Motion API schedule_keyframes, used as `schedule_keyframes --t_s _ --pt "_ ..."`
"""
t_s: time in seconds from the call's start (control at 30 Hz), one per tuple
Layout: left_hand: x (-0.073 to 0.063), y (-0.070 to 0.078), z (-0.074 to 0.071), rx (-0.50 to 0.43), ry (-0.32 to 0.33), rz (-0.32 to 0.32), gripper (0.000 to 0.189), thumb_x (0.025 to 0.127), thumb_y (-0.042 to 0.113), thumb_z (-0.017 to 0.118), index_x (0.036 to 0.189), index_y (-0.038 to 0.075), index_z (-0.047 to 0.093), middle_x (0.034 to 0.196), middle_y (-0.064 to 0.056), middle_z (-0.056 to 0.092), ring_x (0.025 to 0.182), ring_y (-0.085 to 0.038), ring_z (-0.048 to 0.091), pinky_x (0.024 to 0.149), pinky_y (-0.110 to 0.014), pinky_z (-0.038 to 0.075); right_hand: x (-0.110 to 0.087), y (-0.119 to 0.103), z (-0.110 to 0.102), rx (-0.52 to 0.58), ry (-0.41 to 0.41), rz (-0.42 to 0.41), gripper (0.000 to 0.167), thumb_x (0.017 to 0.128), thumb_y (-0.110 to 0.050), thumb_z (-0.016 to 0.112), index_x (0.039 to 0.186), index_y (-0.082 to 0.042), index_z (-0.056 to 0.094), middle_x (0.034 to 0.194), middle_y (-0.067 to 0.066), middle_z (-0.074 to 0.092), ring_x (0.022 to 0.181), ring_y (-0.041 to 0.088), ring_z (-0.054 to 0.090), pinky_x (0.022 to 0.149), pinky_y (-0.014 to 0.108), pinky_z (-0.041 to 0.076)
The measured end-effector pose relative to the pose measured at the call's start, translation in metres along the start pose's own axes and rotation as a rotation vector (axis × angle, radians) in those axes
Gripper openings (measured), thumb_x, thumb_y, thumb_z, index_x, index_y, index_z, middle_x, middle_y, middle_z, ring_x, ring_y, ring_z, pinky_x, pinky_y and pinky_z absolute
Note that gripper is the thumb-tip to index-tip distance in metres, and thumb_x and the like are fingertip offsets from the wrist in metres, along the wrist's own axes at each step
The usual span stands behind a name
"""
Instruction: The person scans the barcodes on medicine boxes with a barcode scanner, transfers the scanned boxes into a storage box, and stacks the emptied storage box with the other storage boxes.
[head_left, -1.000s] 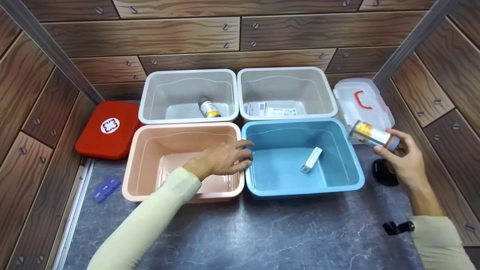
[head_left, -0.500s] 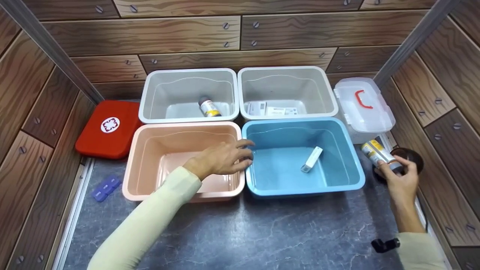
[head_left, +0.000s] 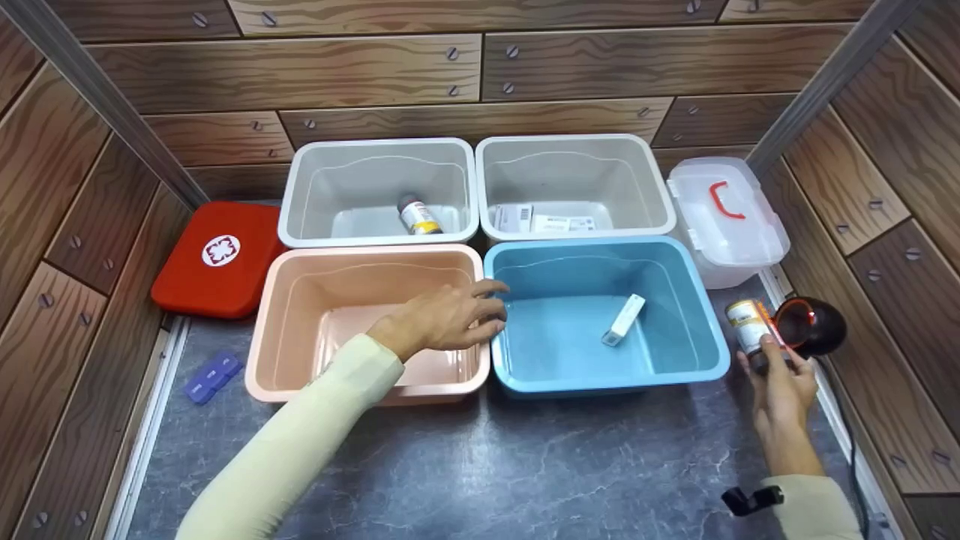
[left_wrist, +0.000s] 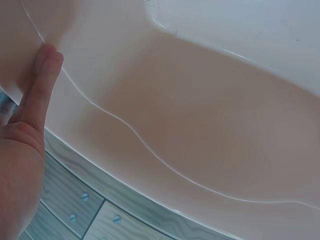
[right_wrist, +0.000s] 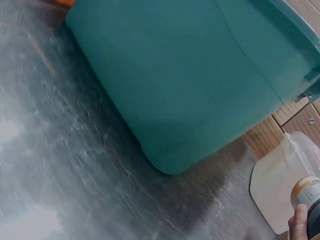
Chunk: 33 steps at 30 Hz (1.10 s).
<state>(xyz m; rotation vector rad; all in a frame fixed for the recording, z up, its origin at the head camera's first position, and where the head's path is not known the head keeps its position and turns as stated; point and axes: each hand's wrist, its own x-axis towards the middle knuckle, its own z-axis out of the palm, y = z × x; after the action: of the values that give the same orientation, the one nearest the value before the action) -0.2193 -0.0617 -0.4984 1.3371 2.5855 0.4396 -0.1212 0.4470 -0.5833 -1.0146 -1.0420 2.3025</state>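
Note:
At the right, my right hand (head_left: 782, 394) grips a pill bottle (head_left: 745, 321) with a white and yellow label, its lower end hidden by the fingers. Right beside the bottle stands a black barcode scanner (head_left: 823, 330), and red light falls on the bottle's side. The right wrist view catches just part of the bottle (right_wrist: 306, 192) and a fingertip at its edge. My left hand (head_left: 442, 319) rests over the adjoining rims of the peach bin (head_left: 367, 251) and the blue bin (head_left: 600, 386), fingers relaxed and holding nothing.
A small white box (head_left: 623, 320) lies in the blue bin. Behind, one grey bin (head_left: 322, 180) holds another bottle (head_left: 418, 216), the other (head_left: 570, 169) several white boxes. A red first-aid case (head_left: 202, 274), purple pill organizer (head_left: 213, 378) and clear lidded box (head_left: 739, 244) flank the bins.
My right hand has brought the bottle down and toward me, turning its label to the scanner, whose red light now shows on it. My left hand has stayed put.

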Motion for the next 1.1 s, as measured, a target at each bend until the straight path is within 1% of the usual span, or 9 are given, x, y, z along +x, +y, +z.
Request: schedule_keyframes --t_s 0.1,0.17,0.3,0.4,0.53,0.63,0.8,0.9,1.1 --pt "0.000 0.000 0.000 -0.007 -0.004 -0.002 0.036 0.114 0.042 0.046 0.130 0.023 0.072 0.166 -0.007 0.049 0.110 -0.034 0.074 0.089 -0.051 0.063 -0.001 0.003 -0.001 0.044 0.001 0.034 0.017 0.097 0.000 0.078 0.101 -0.001 0.062 0.107 0.006 0.065 0.084 0.016 0.076 0.072 0.031 0.067" --pt "0.000 0.000 0.000 -0.011 -0.007 -0.003 0.036 0.114 0.042 0.046 0.130 0.023 0.072 0.167 -0.007 0.049 0.109 -0.033 0.074 0.089 -0.050 0.062 -0.003 0.004 0.000 0.041 0.001 0.030 0.016 0.097 0.000 0.078 0.098 -0.002 0.062 0.106 0.005 0.065 0.082 0.016 0.076 0.071 0.030 0.067" --pt "0.000 0.000 -0.001 -0.017 -0.011 -0.005 0.035 0.114 0.042 0.046 0.130 0.023 0.072 0.168 -0.007 0.048 0.105 -0.031 0.074 0.089 -0.048 0.062 -0.006 0.000 0.006 -0.027 -0.015 -0.036 0.030 0.094 0.005 0.079 0.111 -0.008 0.058 0.113 0.003 0.059 0.086 0.012 0.072 0.068 0.029 0.066" --pt "0.000 0.000 -0.001 -0.026 -0.015 -0.006 0.036 0.114 0.042 0.046 0.131 0.023 0.072 0.168 -0.007 0.047 0.103 -0.031 0.073 0.089 -0.048 0.062 -0.008 -0.013 0.018 -0.090 -0.052 -0.095 0.041 0.093 0.010 0.078 0.119 -0.013 0.055 0.122 0.003 0.054 0.094 0.011 0.069 0.070 0.027 0.066" --pt "0.000 -0.001 0.000 -0.023 -0.009 -0.001 0.036 0.114 0.042 0.046 0.130 0.023 0.072 0.167 -0.008 0.048 0.109 -0.031 0.073 0.089 -0.050 0.062 -0.009 -0.035 0.044 -0.138 -0.133 -0.177 0.044 0.093 0.015 0.074 0.123 -0.011 0.059 0.131 0.005 0.050 0.107 0.015 0.064 0.076 0.027 0.066" --pt "0.000 -0.001 0.001 -0.013 -0.003 0.004 0.036 0.114 0.041 0.046 0.129 0.022 0.073 0.166 -0.008 0.049 0.113 -0.032 0.073 0.089 -0.050 0.062 -0.009 -0.047 0.066 -0.175 -0.180 -0.214 0.046 0.092 0.015 0.075 0.127 -0.012 0.061 0.132 0.005 0.050 0.110 0.017 0.062 0.075 0.025 0.066" --pt "0.000 0.000 0.001 -0.017 -0.012 0.003 0.035 0.114 0.040 0.046 0.129 0.022 0.072 0.166 -0.008 0.049 0.104 -0.031 0.075 0.089 -0.049 0.063 -0.011 -0.059 0.104 -0.197 -0.312 -0.215 0.051 0.092 0.016 0.074 0.133 -0.010 0.059 0.135 0.007 0.046 0.114 0.020 0.059 0.080 0.025 0.065" --pt "0.000 0.000 0.000 -0.023 -0.017 0.001 0.035 0.114 0.040 0.046 0.130 0.022 0.072 0.167 -0.009 0.049 0.099 -0.030 0.075 0.090 -0.047 0.062 -0.013 -0.057 0.131 -0.220 -0.414 -0.233 0.049 0.093 0.017 0.073 0.132 -0.007 0.057 0.134 0.009 0.045 0.116 0.022 0.057 0.084 0.027 0.066" --pt "0.000 0.000 -0.001 -0.030 -0.018 -0.006 0.036 0.114 0.041 0.047 0.131 0.022 0.072 0.167 -0.008 0.048 0.096 -0.030 0.074 0.090 -0.048 0.063 -0.020 -0.037 0.189 -0.395 -0.578 -0.310 0.040 0.095 0.011 0.073 0.128 -0.008 0.060 0.127 0.008 0.049 0.111 0.022 0.059 0.083 0.023 0.064"
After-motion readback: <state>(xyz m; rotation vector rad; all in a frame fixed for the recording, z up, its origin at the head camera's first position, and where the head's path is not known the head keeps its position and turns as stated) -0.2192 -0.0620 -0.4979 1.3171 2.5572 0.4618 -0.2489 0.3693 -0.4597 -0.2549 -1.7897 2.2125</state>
